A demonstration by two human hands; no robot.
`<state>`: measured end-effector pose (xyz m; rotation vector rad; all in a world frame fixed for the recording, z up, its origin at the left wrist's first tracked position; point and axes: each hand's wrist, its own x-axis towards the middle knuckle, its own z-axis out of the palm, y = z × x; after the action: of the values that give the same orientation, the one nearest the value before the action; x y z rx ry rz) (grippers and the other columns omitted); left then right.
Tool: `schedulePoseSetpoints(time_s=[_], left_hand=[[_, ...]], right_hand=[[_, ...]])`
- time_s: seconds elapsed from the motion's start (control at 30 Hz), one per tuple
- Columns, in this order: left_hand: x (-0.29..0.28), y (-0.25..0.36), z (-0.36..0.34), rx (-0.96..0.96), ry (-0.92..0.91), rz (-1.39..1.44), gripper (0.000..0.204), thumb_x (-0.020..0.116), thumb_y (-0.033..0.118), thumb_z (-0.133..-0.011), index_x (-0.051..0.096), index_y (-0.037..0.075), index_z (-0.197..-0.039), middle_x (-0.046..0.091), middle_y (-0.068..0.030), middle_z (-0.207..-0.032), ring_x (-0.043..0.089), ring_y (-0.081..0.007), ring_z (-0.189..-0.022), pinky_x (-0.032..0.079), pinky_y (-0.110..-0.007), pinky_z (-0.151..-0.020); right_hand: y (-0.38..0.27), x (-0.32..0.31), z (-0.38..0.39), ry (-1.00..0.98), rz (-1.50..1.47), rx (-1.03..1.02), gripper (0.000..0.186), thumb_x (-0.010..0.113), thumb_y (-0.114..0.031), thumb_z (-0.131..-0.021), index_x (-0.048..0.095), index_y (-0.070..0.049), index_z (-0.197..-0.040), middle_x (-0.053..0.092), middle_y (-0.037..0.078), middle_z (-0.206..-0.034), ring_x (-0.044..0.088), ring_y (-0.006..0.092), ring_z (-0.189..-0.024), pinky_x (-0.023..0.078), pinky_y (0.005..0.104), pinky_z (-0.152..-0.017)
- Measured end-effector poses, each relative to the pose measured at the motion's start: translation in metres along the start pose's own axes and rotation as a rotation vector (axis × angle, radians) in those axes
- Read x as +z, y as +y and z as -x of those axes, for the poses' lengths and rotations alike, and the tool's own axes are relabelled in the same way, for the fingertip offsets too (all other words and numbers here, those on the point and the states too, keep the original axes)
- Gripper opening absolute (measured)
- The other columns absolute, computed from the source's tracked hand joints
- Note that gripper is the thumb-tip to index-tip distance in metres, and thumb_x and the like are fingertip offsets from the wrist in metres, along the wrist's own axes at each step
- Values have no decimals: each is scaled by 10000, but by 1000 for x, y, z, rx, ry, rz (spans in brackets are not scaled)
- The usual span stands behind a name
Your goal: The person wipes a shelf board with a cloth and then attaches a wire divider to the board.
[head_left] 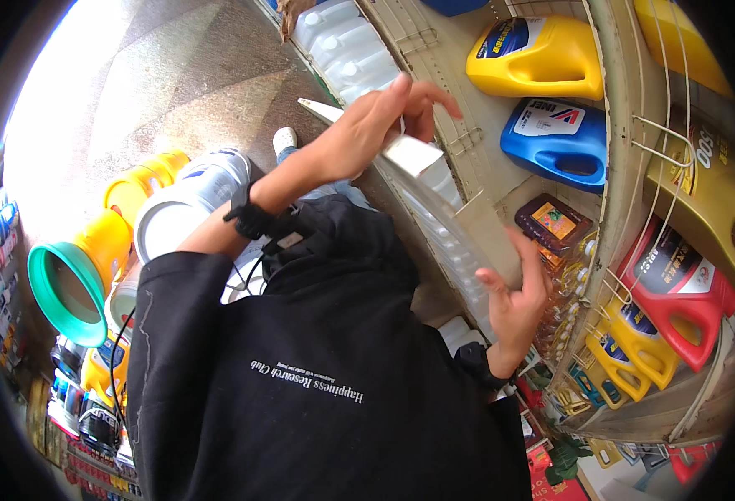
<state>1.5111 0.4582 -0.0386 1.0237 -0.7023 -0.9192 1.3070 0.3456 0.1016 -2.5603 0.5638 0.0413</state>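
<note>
Between my hands runs a pale, flat, strip-like panel (pixel 489 238) with folded-looking edges; its exact kind is unclear. My left hand (pixel 366 132) is bent round its far end, fingers curled, where a white end piece (pixel 413 155) shows beneath the palm. The near end sits between the thumb and fingers of my right hand (pixel 518 307). The panel is tilted in front of a shelf, over a row of clear plastic bottles (pixel 458 255). Part of it is hidden by my left hand.
On the shelf at right lie a yellow jug (pixel 539 58), a blue jug (pixel 555 142), a dark red packaged tub (pixel 551 221) and a red jug (pixel 676 284). White wire racks (pixel 664 150) edge the shelf. Buckets (pixel 192 200) and a green-rimmed yellow container (pixel 67 292) stand at left.
</note>
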Motion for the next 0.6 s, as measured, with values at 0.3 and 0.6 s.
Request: schedulePoseSetpoints(time_s=[0.3,0.6], left_hand=[[-28,-73,-15,1,220,-182,455,306,356,-1019,460,43,-1311,516,-138,-1273,465,-268,-1208,301,-350,-1060],[-46,-95,-18,111,140,-505,494,414,274,-981,302,118,-1437,366,-141,-1444,349,-307,-1328,268,-366,-1105]], right_hand=[[24,5,-45,322,224,95,380,615,-347,-886,583,-22,-1080,642,167,-936,618,359,-848,478,394,-734],[32,2,-68,391,298,105,298,580,-305,-900,590,-43,-1042,651,170,-875,632,369,-795,479,405,-676]])
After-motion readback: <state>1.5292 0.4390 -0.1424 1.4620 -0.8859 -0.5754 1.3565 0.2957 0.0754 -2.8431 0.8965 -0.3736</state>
